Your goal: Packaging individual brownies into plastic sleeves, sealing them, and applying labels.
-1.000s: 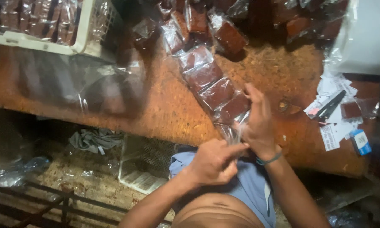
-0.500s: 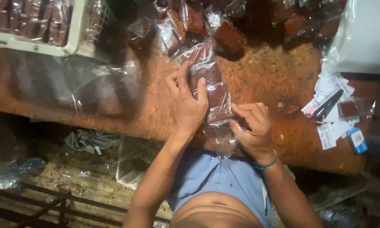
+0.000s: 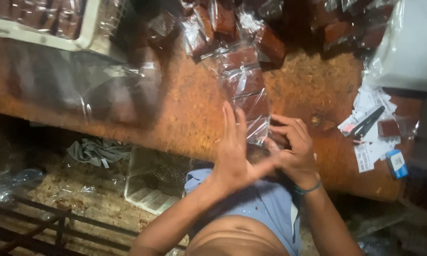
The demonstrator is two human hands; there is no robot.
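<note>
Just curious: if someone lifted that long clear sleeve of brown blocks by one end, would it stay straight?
Probably not. The clear sleeve is thin, crinkly film, so it would likely bend between blocks. The brown blocks look solid, probably weighty. The glossy film may slip.

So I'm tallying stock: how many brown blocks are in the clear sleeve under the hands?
3 show: top block, middle block, bottom block, in a row down the sleeve. The hands may hide more at its near end.

Bag end: near end of clear bag of brown blocks (image 3: 244,90) hidden behind left hand (image 3: 235,156) and right hand (image 3: 291,151).
White crate (image 3: 57,28): upper left, cut by top edge.
Scissors (image 3: 367,122): right, blurred.
Whole frame: soft with motion blur.
</note>
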